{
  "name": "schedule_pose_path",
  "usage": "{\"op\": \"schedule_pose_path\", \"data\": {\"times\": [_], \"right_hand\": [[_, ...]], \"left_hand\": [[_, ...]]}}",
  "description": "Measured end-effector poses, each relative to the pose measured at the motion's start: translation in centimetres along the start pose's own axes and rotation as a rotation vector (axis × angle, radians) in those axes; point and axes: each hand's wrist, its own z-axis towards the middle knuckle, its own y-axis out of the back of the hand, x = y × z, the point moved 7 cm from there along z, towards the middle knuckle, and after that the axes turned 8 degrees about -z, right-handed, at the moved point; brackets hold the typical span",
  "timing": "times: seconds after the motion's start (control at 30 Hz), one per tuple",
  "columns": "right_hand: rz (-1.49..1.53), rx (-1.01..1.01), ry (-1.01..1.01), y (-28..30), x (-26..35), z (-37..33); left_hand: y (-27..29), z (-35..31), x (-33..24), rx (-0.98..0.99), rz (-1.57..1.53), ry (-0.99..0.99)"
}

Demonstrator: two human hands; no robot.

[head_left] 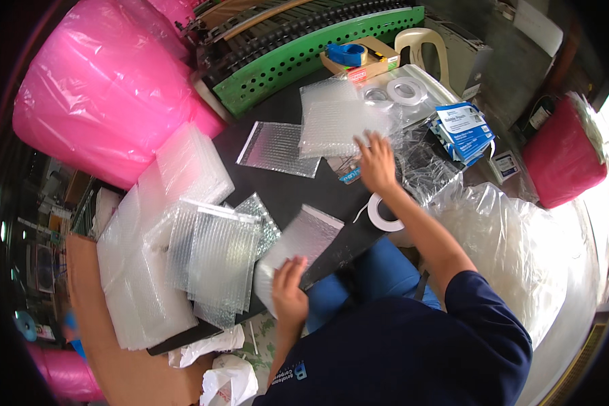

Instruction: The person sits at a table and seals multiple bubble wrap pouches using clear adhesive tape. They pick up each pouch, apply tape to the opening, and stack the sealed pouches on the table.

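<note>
My left hand (290, 292) rests with its fingers stretched out on the near end of a clear bubble wrap pouch (310, 229) at the table's front edge. My right hand (377, 162) reaches over the table, fingers apart, at the lower right edge of a stack of bubble wrap sheets (331, 125). A single bubble pouch (277, 152) with a white strip lies left of that stack. Several overlapping bubble pouches (220, 254) are piled left of my left hand. A roll of white tape (384, 213) with its end loose lies below my right forearm.
A thick stack of bubble sheets (145, 223) covers the table's left side, beside a big pink plastic-wrapped bundle (108, 88). Blue printed packets (463, 132), white tape rolls (407, 91) and a cardboard box (379, 62) with a blue tape dispenser (347, 54) sit at the far right.
</note>
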Motion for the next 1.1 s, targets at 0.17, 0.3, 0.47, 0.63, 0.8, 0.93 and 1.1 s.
{"op": "schedule_pose_path", "data": {"times": [0.17,0.3,0.47,0.63,0.8,0.93,1.1], "right_hand": [[-0.142,0.428,-0.049,-5.2,-6.9,2.9],[0.168,-0.036,0.109,-1.5,-3.3,0.8],[0.551,0.151,0.591,2.4,6.7,-11.6],[0.490,0.605,0.428,-2.4,6.5,-14.8],[-0.030,0.621,0.261,-4.4,-1.7,-10.6],[0.256,0.554,0.172,-2.9,-4.2,-10.8],[0.250,0.386,-0.064,6.0,-4.5,-11.5]], "left_hand": [[4.8,2.4,3.2,-0.234,0.319,-0.031],[5.5,1.6,3.4,-0.418,0.358,-0.065],[1.2,2.9,-0.8,-0.280,-0.100,-0.329],[-13.0,3.1,10.5,0.221,0.269,0.017],[-13.5,0.8,10.9,0.267,0.175,0.029],[-13.6,0.6,10.3,0.197,0.090,0.056],[-13.4,2.1,10.7,0.180,-0.327,0.242]]}}
